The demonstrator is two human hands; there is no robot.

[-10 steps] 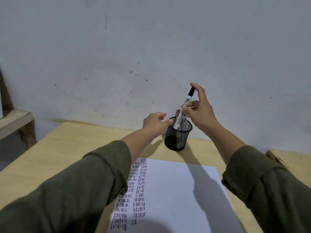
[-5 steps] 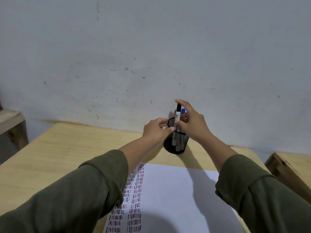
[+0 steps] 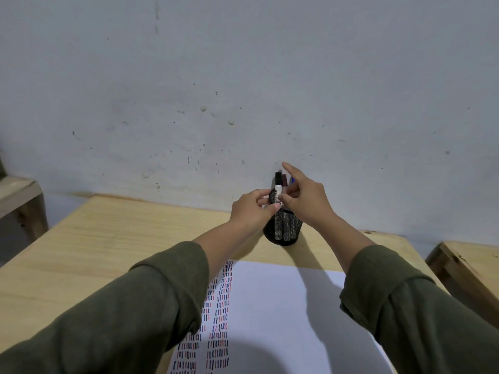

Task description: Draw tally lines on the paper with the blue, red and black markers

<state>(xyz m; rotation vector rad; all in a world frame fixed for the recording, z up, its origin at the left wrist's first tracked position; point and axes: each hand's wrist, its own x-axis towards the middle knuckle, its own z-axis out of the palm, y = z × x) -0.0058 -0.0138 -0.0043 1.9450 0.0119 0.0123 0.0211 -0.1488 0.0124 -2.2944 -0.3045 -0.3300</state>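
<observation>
Both hands meet at a black mesh pen cup [image 3: 283, 230] standing on the wooden counter [image 3: 113, 238] near the wall [image 3: 243, 76]. Left hand [image 3: 249, 211] grips the cup's rim from the left, thumb and fingers [image 3: 274, 207] curled onto the mesh. Right hand [image 3: 306, 199] sits just right of the rim, its thumb and middle fingers pinched narrow on the white barrel of the black marker [image 3: 277, 186], index finger sticking straight up past the cap. Marker is upright, lower part down in the cup, black cap just above the fingers. Behind the right fingers, a dark red marker cap [image 3: 284, 180] and a sliver of blue marker [image 3: 292, 180] poke out of the same cup, partly hidden by the hand. More barrels show through the mesh below the fingers. The paper [image 3: 283, 306] lies flat on the counter below both wrists, well apart from the fingers, with columns of blue, red and black tally lines [image 3: 220, 306] along its left side, partly covered by the left olive sleeve [image 3: 129, 314]. Right sleeve [image 3: 421, 314] overlaps the paper's right edge. Hand shadows fall across the sheet. A wooden stool [image 3: 469, 268] is off right, a wooden shelf [image 3: 19, 195] far left.
</observation>
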